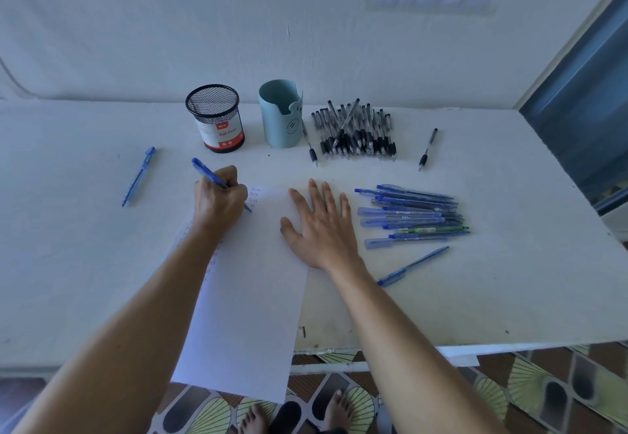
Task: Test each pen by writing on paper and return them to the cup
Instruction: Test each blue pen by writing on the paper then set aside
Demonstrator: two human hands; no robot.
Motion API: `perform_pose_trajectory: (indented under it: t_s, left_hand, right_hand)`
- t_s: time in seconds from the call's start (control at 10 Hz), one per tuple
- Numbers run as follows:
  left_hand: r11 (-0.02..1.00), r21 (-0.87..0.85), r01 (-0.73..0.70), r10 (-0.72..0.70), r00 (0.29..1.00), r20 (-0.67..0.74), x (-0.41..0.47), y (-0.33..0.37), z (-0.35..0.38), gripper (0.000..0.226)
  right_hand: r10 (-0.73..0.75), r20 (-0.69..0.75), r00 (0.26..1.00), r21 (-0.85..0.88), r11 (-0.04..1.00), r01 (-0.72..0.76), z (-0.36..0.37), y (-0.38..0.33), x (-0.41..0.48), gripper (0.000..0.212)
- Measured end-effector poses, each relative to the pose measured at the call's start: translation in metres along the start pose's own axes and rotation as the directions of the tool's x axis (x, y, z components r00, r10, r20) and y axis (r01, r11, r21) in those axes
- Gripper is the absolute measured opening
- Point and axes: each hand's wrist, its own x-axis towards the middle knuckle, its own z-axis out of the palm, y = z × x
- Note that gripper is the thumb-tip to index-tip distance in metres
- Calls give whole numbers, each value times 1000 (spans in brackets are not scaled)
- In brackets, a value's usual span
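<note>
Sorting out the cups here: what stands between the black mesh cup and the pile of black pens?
The head view shows the teal cup between the mesh cup and the black pen pile, with one stray black pen at its right.

The left hand (219,195) covers the middle of the blue pen (206,172) it grips; the left forearm hides part of the writing down the left of the paper sheet (251,297); the words by the pen tip are too small to read surely; the fine print on the mesh cup (217,120) is illegible; the teal cup (280,117) hides its own inside; both forearms run off the bottom edge.
</note>
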Motion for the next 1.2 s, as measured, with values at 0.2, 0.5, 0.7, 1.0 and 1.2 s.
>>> perform_pose_trajectory:
  t_s: [0.2, 0.5, 0.7, 1.0, 1.2]
  left_hand:
    - [1000, -16, 3, -4, 1000, -2, 0, -4, 2, 24]
    - [891, -445, 92, -178, 972, -156, 5, -5, -9, 27]
    - [859, -492, 141, -215, 972, -97, 16, -13, -13, 33]
    - [940, -334, 65, -104, 990, -98, 9, -21, -38, 45]
    - [976, -209, 62, -94, 985, -146, 21, -25, -71, 27]
  right_hand:
    - [0, -10, 1000, -2, 1000, 0, 0, 0, 0, 66]
    - [1, -7, 1000, -7, 1000, -1, 0, 1, 0, 66]
    - [8, -6, 1000, -11, 1000, -8, 0, 1, 0, 66]
    - [15, -5, 1000, -27, 1000, -15, 2, 2, 2, 67]
    - [34, -7, 999, 19, 999, -34, 0, 1, 3, 65]
